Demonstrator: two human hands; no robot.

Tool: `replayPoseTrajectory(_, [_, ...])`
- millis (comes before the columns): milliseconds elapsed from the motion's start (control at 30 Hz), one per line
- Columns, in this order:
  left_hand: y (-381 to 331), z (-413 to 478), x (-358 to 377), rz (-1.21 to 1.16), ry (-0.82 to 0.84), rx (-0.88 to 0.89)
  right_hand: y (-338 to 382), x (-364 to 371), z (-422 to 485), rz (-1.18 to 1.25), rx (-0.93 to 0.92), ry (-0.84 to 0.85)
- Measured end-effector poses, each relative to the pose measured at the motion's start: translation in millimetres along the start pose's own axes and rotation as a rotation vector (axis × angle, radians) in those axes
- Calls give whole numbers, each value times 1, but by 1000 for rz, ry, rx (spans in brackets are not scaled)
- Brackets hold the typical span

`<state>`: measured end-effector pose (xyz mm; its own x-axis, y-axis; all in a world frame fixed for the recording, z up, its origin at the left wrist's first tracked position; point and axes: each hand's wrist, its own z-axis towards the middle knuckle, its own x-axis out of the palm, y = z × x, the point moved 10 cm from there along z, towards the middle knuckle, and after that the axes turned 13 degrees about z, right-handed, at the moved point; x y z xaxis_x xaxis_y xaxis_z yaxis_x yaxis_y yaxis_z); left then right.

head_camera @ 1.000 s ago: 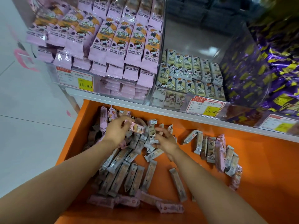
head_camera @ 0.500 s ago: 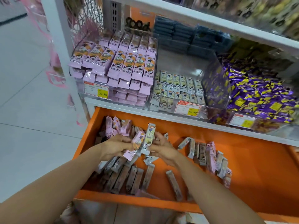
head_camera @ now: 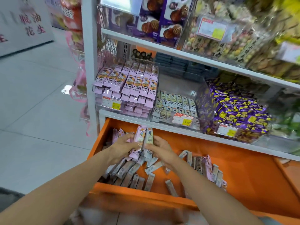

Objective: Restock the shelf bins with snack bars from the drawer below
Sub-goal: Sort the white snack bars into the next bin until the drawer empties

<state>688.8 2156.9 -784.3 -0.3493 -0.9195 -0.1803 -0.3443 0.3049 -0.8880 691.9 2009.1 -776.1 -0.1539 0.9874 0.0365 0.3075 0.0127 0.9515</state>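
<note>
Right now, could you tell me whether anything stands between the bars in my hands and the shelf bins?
No loose item does. The held bars sit just below the white shelf edge, so they must rise over it and the bins' clear front walls. The pink bin is heaped high.

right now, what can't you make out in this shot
Head view only:
- Count of bars gripped by left hand and right hand: hands and overlap hide the stack.
- Small print on the price tag: too small.
- Top-right packets: motion blur.
</note>
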Motion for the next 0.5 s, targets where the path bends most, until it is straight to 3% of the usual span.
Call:
replayPoseTrajectory(267, [-86, -32, -37, 168, -185, 300, 95, -17, -22, -30, -182, -56])
replayPoseTrajectory(500, [-164, -27, -63, 81, -302, 461, 169, -64, 2, -159, -300, -316])
